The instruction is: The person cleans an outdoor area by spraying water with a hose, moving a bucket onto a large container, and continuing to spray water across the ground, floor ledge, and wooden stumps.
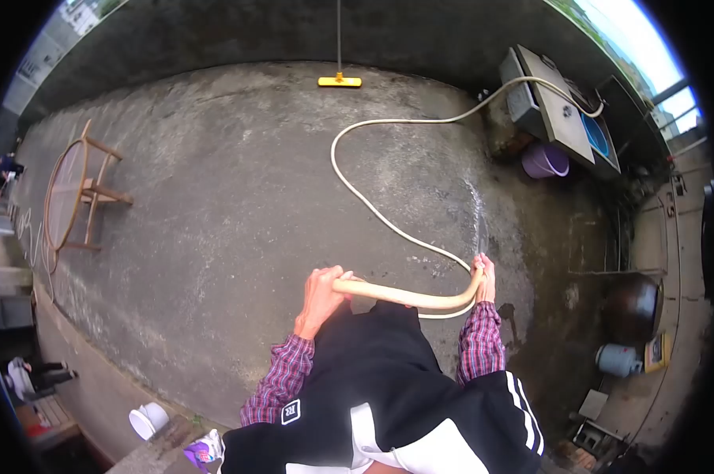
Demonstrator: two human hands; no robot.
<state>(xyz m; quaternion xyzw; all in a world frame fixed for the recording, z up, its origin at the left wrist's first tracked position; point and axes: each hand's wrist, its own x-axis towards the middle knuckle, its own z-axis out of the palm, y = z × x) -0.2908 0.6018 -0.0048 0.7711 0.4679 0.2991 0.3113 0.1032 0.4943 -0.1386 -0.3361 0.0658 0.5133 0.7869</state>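
Observation:
A cream-coloured hose (408, 297) stretches between my two hands in front of my waist. My left hand (322, 292) is closed round one part of it. My right hand (483, 276) grips it near its end, and water sprays from there onto the wet concrete floor (238, 197). From my hands the hose loops across the floor and up over the sink unit (558, 110) at the upper right. The fingertips of both hands are partly hidden by the hose.
A yellow broom head (340, 80) stands by the far wall. To the left is a tipped round wooden table (69, 193). A purple bucket (545, 161) is under the sink. At right are a large brown jar (632, 308) and a blue gas cylinder (618, 360); lower left, a white bucket (148, 420).

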